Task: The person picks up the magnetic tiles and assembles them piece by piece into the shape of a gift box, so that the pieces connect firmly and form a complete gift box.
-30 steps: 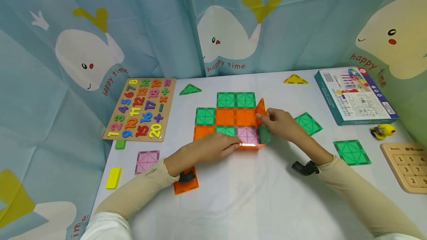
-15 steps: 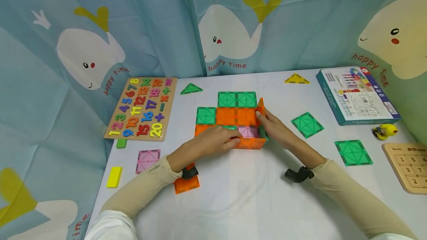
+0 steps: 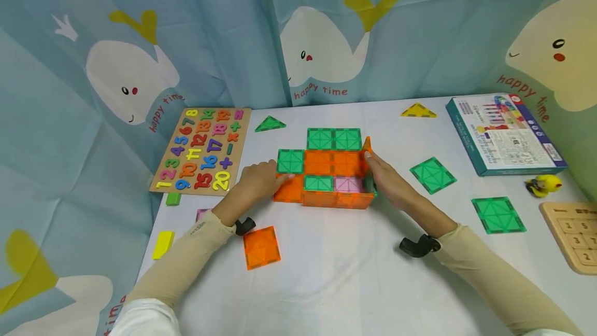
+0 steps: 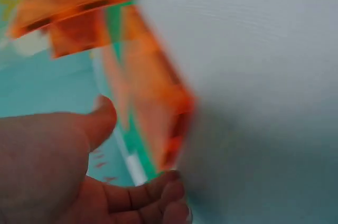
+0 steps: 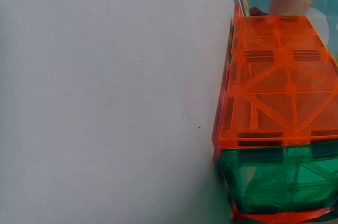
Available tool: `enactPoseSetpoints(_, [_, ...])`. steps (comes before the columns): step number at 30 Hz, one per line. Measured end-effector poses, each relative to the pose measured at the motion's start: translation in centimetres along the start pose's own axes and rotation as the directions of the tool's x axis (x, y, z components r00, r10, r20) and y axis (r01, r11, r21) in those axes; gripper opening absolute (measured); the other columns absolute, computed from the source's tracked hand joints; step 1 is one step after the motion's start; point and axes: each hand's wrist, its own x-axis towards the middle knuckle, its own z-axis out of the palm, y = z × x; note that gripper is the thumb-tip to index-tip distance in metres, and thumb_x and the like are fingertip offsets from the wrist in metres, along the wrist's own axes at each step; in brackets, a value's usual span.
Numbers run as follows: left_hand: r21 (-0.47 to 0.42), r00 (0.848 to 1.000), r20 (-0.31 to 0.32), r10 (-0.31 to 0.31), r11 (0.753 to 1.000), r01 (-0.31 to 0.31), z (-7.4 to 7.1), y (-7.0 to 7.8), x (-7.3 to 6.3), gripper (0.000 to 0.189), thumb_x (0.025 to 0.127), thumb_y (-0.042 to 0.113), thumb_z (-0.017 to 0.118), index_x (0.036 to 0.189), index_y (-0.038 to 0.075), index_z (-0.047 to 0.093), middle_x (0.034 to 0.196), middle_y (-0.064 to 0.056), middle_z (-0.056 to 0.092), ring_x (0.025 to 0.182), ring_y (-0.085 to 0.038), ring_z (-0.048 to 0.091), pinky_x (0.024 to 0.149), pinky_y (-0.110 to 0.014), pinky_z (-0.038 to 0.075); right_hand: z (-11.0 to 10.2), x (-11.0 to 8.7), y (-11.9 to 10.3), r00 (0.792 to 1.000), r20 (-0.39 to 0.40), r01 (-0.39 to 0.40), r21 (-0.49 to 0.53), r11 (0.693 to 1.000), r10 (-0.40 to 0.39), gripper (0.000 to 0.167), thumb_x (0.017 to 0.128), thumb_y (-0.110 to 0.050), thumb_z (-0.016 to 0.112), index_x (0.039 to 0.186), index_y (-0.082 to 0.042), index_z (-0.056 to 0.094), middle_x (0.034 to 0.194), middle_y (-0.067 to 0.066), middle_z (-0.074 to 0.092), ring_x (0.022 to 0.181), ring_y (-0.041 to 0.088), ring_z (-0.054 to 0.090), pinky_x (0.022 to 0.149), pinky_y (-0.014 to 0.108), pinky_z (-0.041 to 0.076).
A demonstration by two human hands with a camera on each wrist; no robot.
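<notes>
Translucent magnetic tiles form a partly folded layout mid-table. Two orange tiles (image 3: 338, 200) stand upright as its front wall, which the right wrist view shows up close above a green tile (image 5: 285, 179). My right hand (image 3: 392, 183) pinches the upright orange tile (image 3: 367, 144) at the right side, thumb inside and fingers largely hidden outside. Across from it, my left hand (image 3: 255, 183) is at the flat orange tile (image 3: 290, 191) on the left end, thumb over its corner. The blurred left wrist view shows that thumb apart from the fingers (image 4: 150, 195).
A number board (image 3: 210, 154) lies at back left. Loose tiles surround the layout: orange (image 3: 262, 248) in front, green (image 3: 432, 175) and green (image 3: 498, 215) to the right. At the right stand a box (image 3: 508, 136), a duck figure (image 3: 543, 185) and a wooden number puzzle (image 3: 573, 237).
The front orange wall has swung up to standing. My left hand has let go of it and moved left to the end orange tile. My right hand stays by the right wall.
</notes>
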Motion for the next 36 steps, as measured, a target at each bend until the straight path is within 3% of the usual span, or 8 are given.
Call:
enactPoseSetpoints(6, [0.082, 0.997, 0.023, -0.078, 0.994, 0.076, 1.1, 0.2, 1.8, 0.078, 0.101, 0.076, 0.042, 0.103, 0.003, 0.070, 0.086, -0.010, 0.068, 0.078, -0.029, 0.068, 0.071, -0.041, 0.057, 0.1, 0.0, 0.0, 1.000, 0.005, 0.013, -0.011, 1.000, -0.013, 0.088, 0.111, -0.064, 0.023, 0.168, -0.006, -0.010, 0.177, 0.013, -0.011, 0.163, 0.034, -0.011, 0.130, 0.060, -0.001])
enactPoseSetpoints(13, [-0.146, 1.000, -0.009, -0.017, 0.989, 0.015, 0.9, -1.8, 1.2, 0.059, 0.106, 0.060, 0.053, 0.102, 0.002, 0.064, 0.078, -0.008, 0.058, 0.070, -0.026, 0.060, 0.059, -0.036, 0.047, 0.2, 0.2, 0.1, 1.000, 0.006, 0.021, -0.025, 0.999, -0.020, 0.089, 0.110, -0.066, 0.025, 0.168, -0.009, -0.010, 0.177, 0.011, -0.011, 0.163, 0.033, -0.011, 0.130, 0.060, 0.000])
enactPoseSetpoints(17, [-0.344, 0.999, -0.020, 0.042, 0.938, -0.046, 0.8, -2.5, 0.9, 0.045, 0.107, 0.050, 0.057, 0.090, 0.009, 0.052, 0.071, -0.003, 0.046, 0.062, -0.021, 0.047, 0.057, -0.031, 0.033, 0.2, 0.1, 0.2, 1.000, 0.002, 0.017, -0.009, 1.000, -0.017, 0.089, 0.110, -0.065, 0.025, 0.168, -0.008, -0.011, 0.177, 0.013, -0.012, 0.163, 0.035, -0.011, 0.130, 0.061, 0.000])
enactPoseSetpoints(25, [-0.541, 0.970, -0.159, 0.184, 0.806, -0.242, -0.2, -1.1, 0.1, 0.030, 0.111, 0.035, 0.057, 0.095, 0.012, 0.046, 0.073, -0.002, 0.046, 0.063, -0.018, 0.044, 0.059, -0.029, 0.034, 0.3, 0.2, 0.2, 1.000, -0.023, 0.008, 0.006, 1.000, -0.007, 0.086, 0.110, -0.065, 0.026, 0.169, -0.017, -0.013, 0.178, 0.010, -0.012, 0.163, 0.035, -0.010, 0.128, 0.066, 0.001])
enactPoseSetpoints(29, [-0.584, 0.965, -0.134, 0.227, 0.769, -0.262, -0.3, -0.1, -0.5, 0.031, 0.111, 0.043, 0.053, 0.105, 0.013, 0.050, 0.088, -0.007, 0.063, 0.075, -0.022, 0.060, 0.064, -0.031, 0.046, 0.3, 0.6, -0.3, 0.998, -0.050, -0.030, 0.001, 1.000, 0.030, 0.081, 0.111, -0.062, 0.026, 0.170, -0.019, -0.011, 0.178, 0.010, -0.009, 0.164, 0.037, -0.007, 0.128, 0.067, 0.001])
enactPoseSetpoints(31, [-0.608, 0.965, -0.093, 0.245, 0.753, -0.250, -0.1, 0.0, -0.9, 0.033, 0.111, 0.045, 0.052, 0.115, 0.013, 0.052, 0.108, -0.009, 0.070, 0.092, -0.024, 0.069, 0.074, -0.033, 0.055, 0.0, 1.0, -0.5, 0.997, -0.067, -0.038, -0.003, 0.999, 0.038, 0.080, 0.112, -0.060, 0.026, 0.171, -0.018, -0.008, 0.178, 0.011, -0.006, 0.164, 0.038, -0.004, 0.129, 0.067, 0.002])
enactPoseSetpoints(34, [-0.627, 0.960, -0.025, 0.278, 0.744, -0.232, 0.7, 0.2, -1.7, 0.044, 0.108, 0.048, 0.058, 0.133, 0.012, 0.050, 0.137, -0.011, 0.064, 0.120, -0.026, 0.068, 0.095, -0.040, 0.059, -0.8, 1.6, -0.7, 0.996, -0.086, -0.037, -0.024, 0.999, 0.035, 0.081, 0.111, -0.061, 0.027, 0.171, -0.014, -0.001, 0.178, 0.013, 0.001, 0.164, 0.037, 0.002, 0.130, 0.062, 0.005])
enactPoseSetpoints(36, [-0.606, 0.953, 0.011, 0.303, 0.760, -0.235, 1.4, 0.3, -2.1, 0.058, 0.103, 0.051, 0.065, 0.143, 0.013, 0.045, 0.143, -0.009, 0.059, 0.127, -0.024, 0.062, 0.104, -0.043, 0.056, -1.3, 2.0, -0.7, 0.995, -0.098, -0.029, -0.049, 0.998, 0.025, 0.081, 0.111, -0.061, 0.026, 0.171, -0.010, 0.007, 0.177, 0.016, 0.008, 0.163, 0.038, 0.008, 0.131, 0.061, 0.009])
